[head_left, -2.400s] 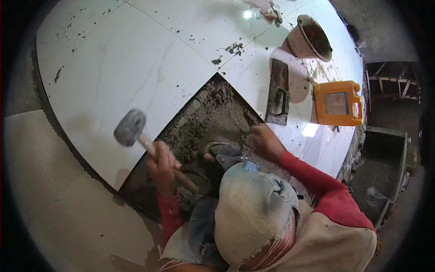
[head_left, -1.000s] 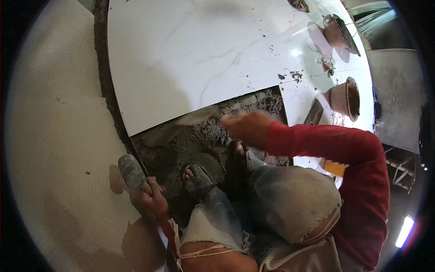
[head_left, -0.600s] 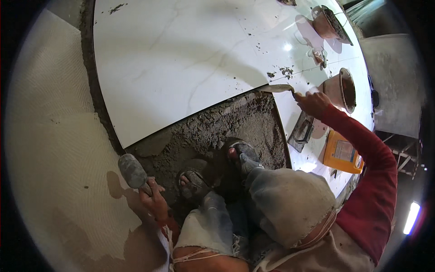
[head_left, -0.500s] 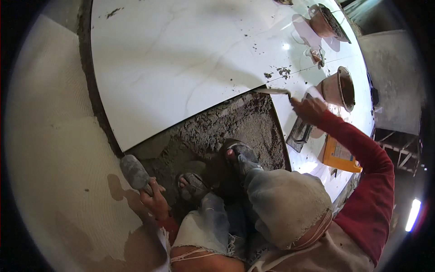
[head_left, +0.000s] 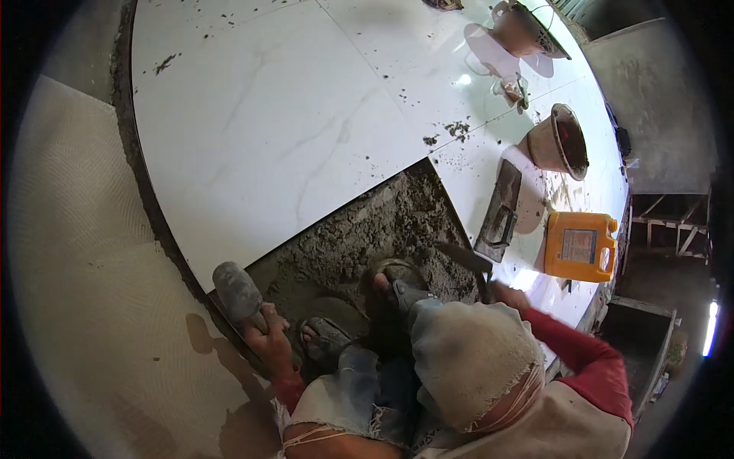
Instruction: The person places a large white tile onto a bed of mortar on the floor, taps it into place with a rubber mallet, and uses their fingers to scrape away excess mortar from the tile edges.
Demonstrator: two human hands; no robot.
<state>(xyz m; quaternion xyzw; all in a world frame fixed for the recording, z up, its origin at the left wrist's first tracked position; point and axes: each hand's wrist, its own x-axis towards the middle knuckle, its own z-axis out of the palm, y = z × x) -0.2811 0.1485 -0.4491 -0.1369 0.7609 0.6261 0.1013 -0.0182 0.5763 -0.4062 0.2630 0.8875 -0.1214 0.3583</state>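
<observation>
My left hand (head_left: pixel 267 339) grips a rubber mallet (head_left: pixel 238 289) with a grey head, held at the left edge of the grey mortar bed (head_left: pixel 344 222). My right hand (head_left: pixel 511 297), blurred and partly behind my knee, is closed on a trowel (head_left: pixel 463 256), its blade over the right part of the bed. My two sandalled feet stand in the mortar. Large white marbled tiles (head_left: pixel 252 153) border the bed, with crumbs of mortar scattered on them. A flat plastering float (head_left: pixel 497 206) with a handle lies on the right tiles, just beyond the trowel.
On the right tiles are a tilted-looking bucket (head_left: pixel 556 141) and a yellow jerrycan (head_left: pixel 577 246). Farther back lie another bucket (head_left: pixel 520 30) and small debris (head_left: pixel 512 92). A textured beige surface (head_left: pixel 92 252) runs along the left. A concrete trough (head_left: pixel 634 336) and wooden framing (head_left: pixel 669 222) are at the far right.
My right hand has brought the trowel from the bed's far corner down and toward me. The mallet stays in my left hand. The view has shifted, showing more of the jerrycan.
</observation>
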